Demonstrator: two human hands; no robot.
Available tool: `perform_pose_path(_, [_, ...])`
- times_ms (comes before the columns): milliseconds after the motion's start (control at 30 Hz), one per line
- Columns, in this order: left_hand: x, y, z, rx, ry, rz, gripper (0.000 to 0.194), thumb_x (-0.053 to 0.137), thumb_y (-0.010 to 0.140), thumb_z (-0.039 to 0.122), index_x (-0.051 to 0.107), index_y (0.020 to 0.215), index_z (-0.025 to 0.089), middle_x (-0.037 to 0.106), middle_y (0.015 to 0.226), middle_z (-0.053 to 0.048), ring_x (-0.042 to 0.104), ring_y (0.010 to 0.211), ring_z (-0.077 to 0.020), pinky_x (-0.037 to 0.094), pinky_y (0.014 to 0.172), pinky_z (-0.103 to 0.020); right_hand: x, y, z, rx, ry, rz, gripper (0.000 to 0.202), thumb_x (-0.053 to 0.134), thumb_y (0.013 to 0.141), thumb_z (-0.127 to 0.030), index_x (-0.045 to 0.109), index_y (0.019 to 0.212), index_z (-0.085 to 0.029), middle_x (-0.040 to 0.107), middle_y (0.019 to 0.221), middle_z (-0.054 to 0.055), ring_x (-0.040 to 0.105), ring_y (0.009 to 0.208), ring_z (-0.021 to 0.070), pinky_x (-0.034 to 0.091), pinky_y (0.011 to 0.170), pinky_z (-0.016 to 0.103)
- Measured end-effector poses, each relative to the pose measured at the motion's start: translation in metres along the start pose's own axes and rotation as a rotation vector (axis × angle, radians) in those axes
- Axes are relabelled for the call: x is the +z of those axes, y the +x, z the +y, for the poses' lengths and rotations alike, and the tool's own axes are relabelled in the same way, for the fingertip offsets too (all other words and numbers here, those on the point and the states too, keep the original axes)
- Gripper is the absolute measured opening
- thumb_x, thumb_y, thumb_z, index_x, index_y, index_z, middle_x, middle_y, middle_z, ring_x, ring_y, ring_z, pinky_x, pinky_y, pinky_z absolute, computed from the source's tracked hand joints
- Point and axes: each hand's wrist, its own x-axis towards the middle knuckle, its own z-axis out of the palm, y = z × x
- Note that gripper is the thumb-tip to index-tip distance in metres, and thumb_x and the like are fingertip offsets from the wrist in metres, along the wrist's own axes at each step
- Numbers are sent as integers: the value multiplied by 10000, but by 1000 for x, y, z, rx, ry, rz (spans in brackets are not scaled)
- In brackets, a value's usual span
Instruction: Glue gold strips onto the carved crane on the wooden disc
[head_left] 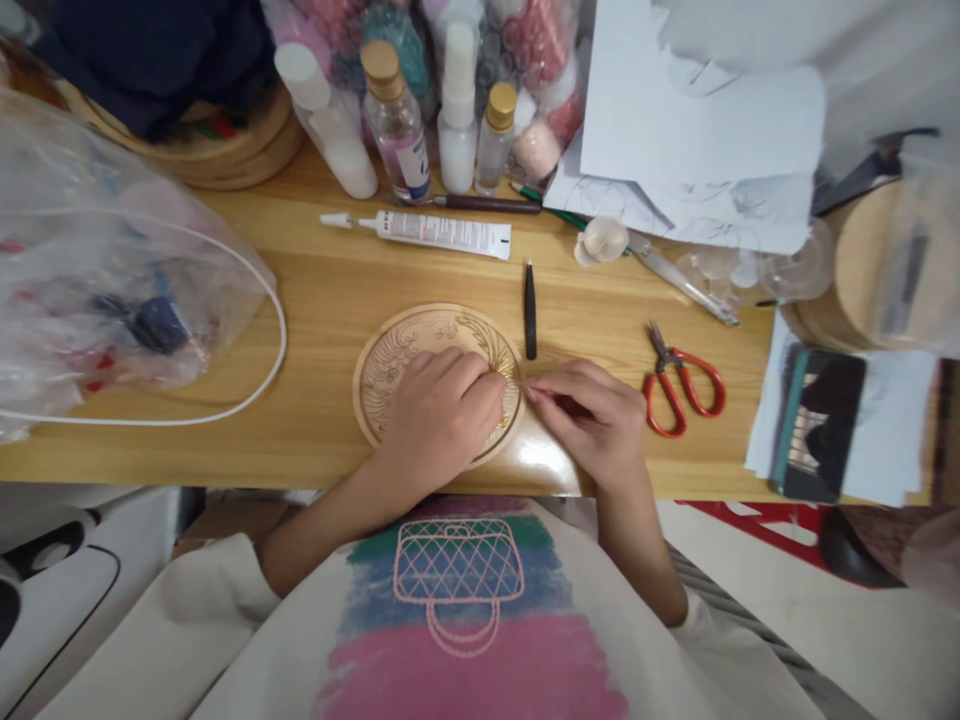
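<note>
Our pale shirt [465, 675], banded in green, blue and pink and bearing the outline of a handbag, fills the bottom centre of the frame. Above it our left hand [442, 415] lies over the round wooden plaque [450, 328], its fingers curled down on the patterned face; whether they grip anything underneath, we cannot tell. Our right hand [604, 410] is at the plaque's right rim, thumb and forefinger pinched together, though anything between them is too small for us to make out. The plaque rests at the middle of the frame on the counter [315, 290], with gold lines on its right part and dark curling ones on its left. Just off its upper right edge we see black tweezers [530, 315], and right of our right hand, red-handled pliers [664, 358]. Farther up are a white tube [446, 232] and four bottles [401, 140]; papers [697, 140] lie upper right, a plastic bag [150, 300] at the left edge.
</note>
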Motion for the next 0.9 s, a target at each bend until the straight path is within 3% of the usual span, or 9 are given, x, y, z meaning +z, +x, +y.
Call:
perform_pose_path(467, [0, 0, -1, -14, -7, -44, 162, 562, 897, 132, 667, 780, 170, 670, 759, -34, 590, 740, -202, 434, 674, -346, 0, 1, 0, -52, -53, -20, 105, 671, 841, -106, 703, 889, -193, 725, 789, 50, 676, 714, 151, 550, 636, 274])
perform_pose_path(900, [-2, -1, -2, -4, -17, -14, 158, 563, 902, 140, 659, 778, 163, 641, 733, -30, 572, 737, -196, 408, 665, -359, -4, 3, 7, -76, -143, -46, 119, 626, 873, -134, 719, 905, -202, 727, 840, 57, 680, 780, 175, 563, 698, 318])
